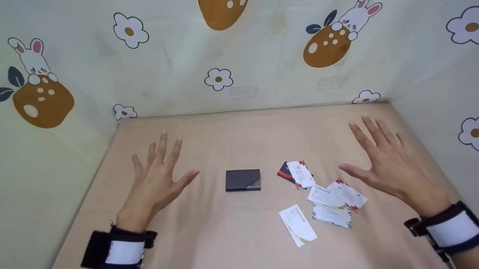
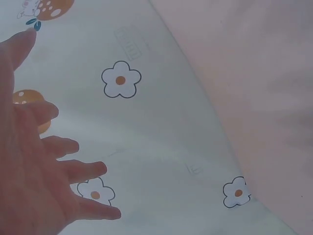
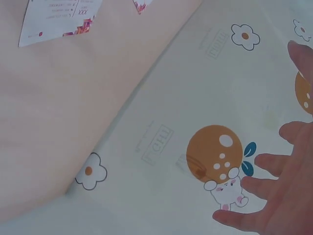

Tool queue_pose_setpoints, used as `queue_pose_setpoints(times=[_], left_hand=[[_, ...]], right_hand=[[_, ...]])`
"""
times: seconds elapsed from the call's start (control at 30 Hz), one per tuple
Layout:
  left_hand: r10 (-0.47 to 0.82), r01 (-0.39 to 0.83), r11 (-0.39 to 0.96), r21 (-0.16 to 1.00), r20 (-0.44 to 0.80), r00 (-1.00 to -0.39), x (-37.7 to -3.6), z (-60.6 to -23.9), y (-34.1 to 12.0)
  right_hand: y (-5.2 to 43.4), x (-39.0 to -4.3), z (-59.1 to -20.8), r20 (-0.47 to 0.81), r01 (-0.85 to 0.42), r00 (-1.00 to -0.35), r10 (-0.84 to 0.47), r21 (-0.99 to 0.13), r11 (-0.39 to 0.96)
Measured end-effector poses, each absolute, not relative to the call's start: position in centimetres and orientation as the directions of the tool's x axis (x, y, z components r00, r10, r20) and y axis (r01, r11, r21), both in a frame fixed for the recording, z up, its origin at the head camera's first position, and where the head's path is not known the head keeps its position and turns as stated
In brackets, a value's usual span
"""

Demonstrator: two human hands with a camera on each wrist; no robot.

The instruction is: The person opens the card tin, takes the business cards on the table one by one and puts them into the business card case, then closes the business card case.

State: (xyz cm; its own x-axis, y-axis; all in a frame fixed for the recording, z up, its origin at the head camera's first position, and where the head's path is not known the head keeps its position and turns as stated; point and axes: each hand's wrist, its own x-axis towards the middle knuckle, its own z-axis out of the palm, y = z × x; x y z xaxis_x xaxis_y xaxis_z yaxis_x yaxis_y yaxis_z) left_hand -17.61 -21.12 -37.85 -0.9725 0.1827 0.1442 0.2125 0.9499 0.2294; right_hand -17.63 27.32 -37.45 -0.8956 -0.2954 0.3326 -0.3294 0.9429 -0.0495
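Note:
My left hand [image 1: 154, 178] is held over the left side of the table, fingers spread and holding nothing. On the right, my right hand [image 1: 389, 162] hovers in the same way, fingers apart, just beyond the scattered cards. Between the two hands lies a dark card holder [image 1: 242, 180] with a silvery corner, closed and flat. Right of it several business cards [image 1: 331, 216] overlap in a loose pile, some with red flower corners. A black and red card [image 1: 285, 172] is partly covered by a white card [image 1: 301, 173]. Nearer me lies another white card [image 1: 297, 225] with a green curve.
The light wooden table [image 1: 213, 246] meets a pale cloth wall [image 1: 176, 71] at the back and both sides, printed with rabbits, oranges and flowers. Each wrist wears a black strap [image 1: 456, 227] with a white patch.

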Motion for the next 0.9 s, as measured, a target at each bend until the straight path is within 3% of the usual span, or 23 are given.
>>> queue_pose_setpoints(times=[0.53,0.9], left_hand=[[0.226,0.269,0.937,0.221,0.202,-0.953,-18.4,-39.0,-18.3],[0.302,0.376,0.908,0.183,0.334,-0.893,-18.5,-40.6,-17.1]], right_hand=[[24.5,-18.9,-39.0,0.358,-0.418,-0.856,-0.373,-0.053,0.907],[22.5,-19.6,-40.0,0.382,-0.483,-0.815,-0.436,-0.033,0.875]])
